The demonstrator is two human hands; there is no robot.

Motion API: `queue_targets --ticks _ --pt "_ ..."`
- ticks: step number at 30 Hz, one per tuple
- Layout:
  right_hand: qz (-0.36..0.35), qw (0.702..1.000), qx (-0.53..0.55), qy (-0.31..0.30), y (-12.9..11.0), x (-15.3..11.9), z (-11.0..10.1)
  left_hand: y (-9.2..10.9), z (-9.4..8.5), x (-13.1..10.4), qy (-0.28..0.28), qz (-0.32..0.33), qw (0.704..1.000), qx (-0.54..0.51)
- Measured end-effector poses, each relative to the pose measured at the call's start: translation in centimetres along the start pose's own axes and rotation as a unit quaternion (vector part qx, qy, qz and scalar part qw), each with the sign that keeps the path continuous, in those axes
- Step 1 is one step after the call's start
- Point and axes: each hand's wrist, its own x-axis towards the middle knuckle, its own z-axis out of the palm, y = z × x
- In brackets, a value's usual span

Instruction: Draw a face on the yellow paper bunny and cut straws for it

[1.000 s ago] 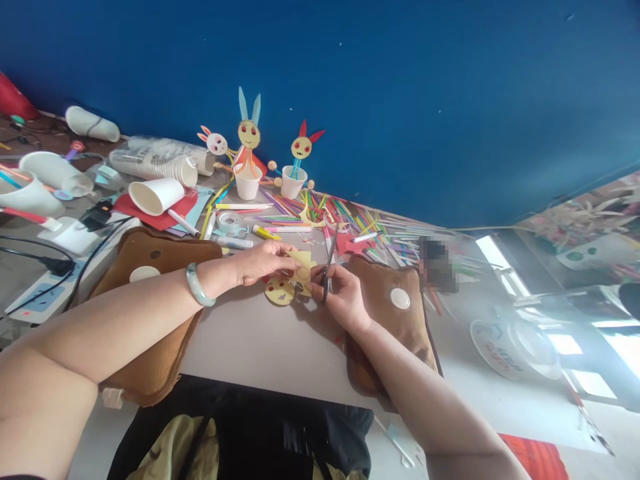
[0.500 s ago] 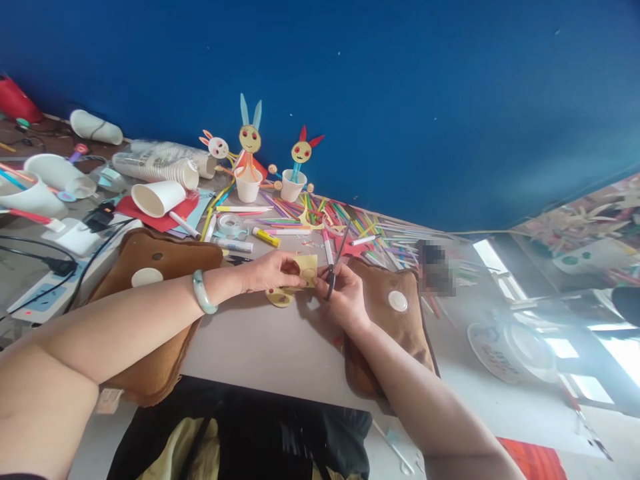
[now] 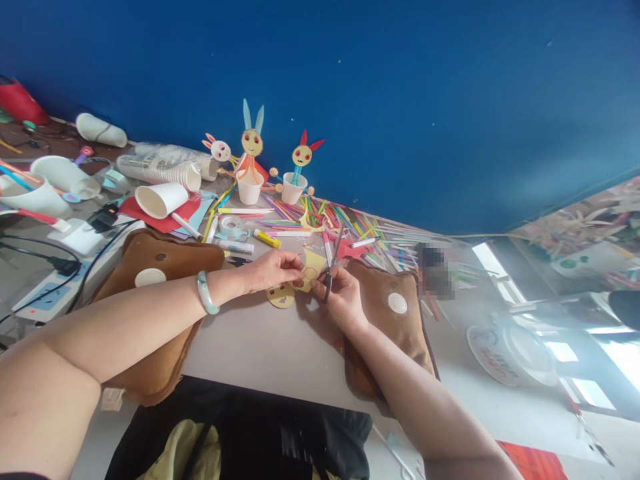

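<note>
here, your left hand (image 3: pixel 273 271) pinches yellow paper (image 3: pixel 311 264), your right hand (image 3: pixel 346 299) grasps scissors (image 3: pixel 328 283) toward one o'clock; any cut needs steady paper.

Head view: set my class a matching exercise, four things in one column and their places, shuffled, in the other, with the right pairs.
1. Scissors
2. Bangle
3. Red-eared figure
4. Power strip

A. In a white cup
B. Around the left wrist
C. Beside the left brown cushion
D. In the right hand

Pairs: 1-D, 2-B, 3-A, 4-C
</note>
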Motion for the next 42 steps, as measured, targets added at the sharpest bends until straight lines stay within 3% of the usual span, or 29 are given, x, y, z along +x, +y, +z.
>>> queue_targets --ticks 6,16,23,31,35,42 --pt "-0.003 1.0 0.004 -0.002 0.1 0.0 0.0 -0.5 -0.3 0.2 0.001 0.003 1.0 0.005" --pt "-0.068 0.987 -0.144 0.022 -0.9 0.6 -1.6 0.3 -0.8 0.0 0.054 -0.047 0.992 -0.099" --pt "-0.045 0.972 -0.227 -0.039 -1.6 0.4 -1.3 1.0 -1.0 -0.3 0.082 -0.011 0.992 -0.098" --pt "-0.012 0.972 -0.197 -0.124 -2.6 0.4 -0.9 1.6 -1.4 -0.3 0.149 0.038 0.986 -0.065" --pt "-0.013 0.971 -0.176 -0.162 -2.6 0.3 -0.8 1.6 -1.4 -0.3 0.136 0.048 0.988 -0.051" --pt "-0.026 0.974 -0.16 -0.157 -2.3 0.2 -1.0 1.8 -1.0 -0.5 0.116 0.038 0.99 -0.064"
